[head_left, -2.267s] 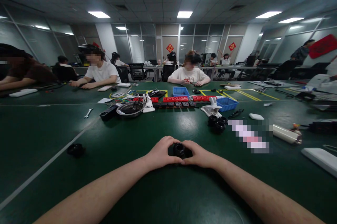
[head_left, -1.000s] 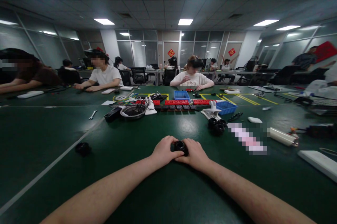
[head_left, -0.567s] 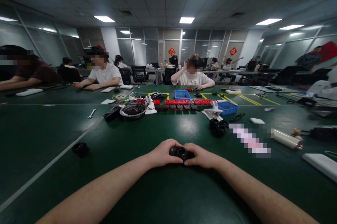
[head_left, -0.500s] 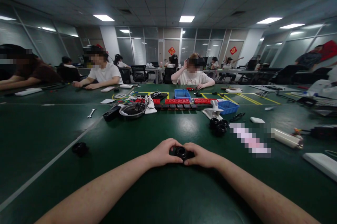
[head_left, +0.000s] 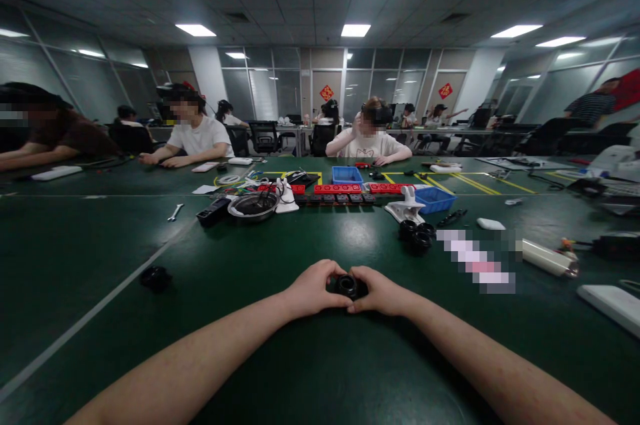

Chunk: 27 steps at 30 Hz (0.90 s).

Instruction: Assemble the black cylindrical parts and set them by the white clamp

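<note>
Between my two hands, a black round part with a hollow centre (head_left: 347, 286) stands near the middle of the table, its opening facing up. My left hand (head_left: 315, 288) curves around its left side, fingers behind and thumb in front. From the other side my right hand (head_left: 383, 290) is closed on it the same way, and the two thumb tips meet before it. A similar black part (head_left: 156, 278) lies alone to the left. Several more black round parts (head_left: 417, 236) are grouped to the right, beyond my right hand.
The green table (head_left: 280, 365) carries a wrench (head_left: 175, 212), a round metal pan (head_left: 253, 206), a white clip stand (head_left: 407, 206), red power strips (head_left: 340, 189) and blue bins (head_left: 434, 199). A cream cylinder (head_left: 547, 258) lies right. Co-workers sit across the table.
The view has shifted slightly. Both hands stay around the black part, with their fingers moved only a little; the thumb tips have come together in front of it.
</note>
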{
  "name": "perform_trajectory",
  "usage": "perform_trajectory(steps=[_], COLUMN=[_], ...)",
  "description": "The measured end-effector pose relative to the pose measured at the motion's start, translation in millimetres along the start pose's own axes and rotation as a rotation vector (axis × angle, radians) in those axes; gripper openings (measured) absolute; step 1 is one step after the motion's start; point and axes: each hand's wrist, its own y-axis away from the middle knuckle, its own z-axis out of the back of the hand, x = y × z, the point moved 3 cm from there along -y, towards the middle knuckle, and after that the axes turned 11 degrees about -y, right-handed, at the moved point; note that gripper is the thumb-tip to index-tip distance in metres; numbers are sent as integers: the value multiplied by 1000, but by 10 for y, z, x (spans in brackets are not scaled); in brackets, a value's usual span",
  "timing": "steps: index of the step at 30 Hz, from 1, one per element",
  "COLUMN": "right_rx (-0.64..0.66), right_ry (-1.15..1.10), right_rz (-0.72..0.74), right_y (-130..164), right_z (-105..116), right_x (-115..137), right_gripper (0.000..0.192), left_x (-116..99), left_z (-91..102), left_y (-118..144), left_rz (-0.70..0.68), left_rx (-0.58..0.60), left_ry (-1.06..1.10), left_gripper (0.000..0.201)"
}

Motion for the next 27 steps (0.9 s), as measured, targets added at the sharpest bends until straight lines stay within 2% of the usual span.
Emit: perform_trajectory(steps=[5,8,10,12,15,17,20,24,27], right_rx=[-143,-280,-321,-328,-336,-313,-180,27,100], right_ry=[164,294,376,443,455,367,183,68,18], right_rz=[-64,-144,-182,-184,-143,-77,46,105,136], right_y=[2,12,23,35,53,56,48,50,56], right_z=[-83,-138,-168,-181,-159,-126,-70,9,48], right_x=[-32,16,72,125,152,136,104,92,94], right_gripper=[43,43,41,40,44,52,61,41,33], left_x=[-42,-46,-48,-45,-22,9,65,102,98], left_z=[-24,-35,-35,-29,-21,-20,-22,-26,-24], left_y=[14,20,22,19,1,-15,-32,-34,-29], left_rz=[101,175,202,201,126,55,-23,-71,-87], left_rx=[-65,-128,-161,-181,-169,-127,-59,3,34], left_ry=[-56,-111,-151,-172,-144,-94,-30,29,63], left_gripper=[37,37,38,38,36,35,36,37,38])
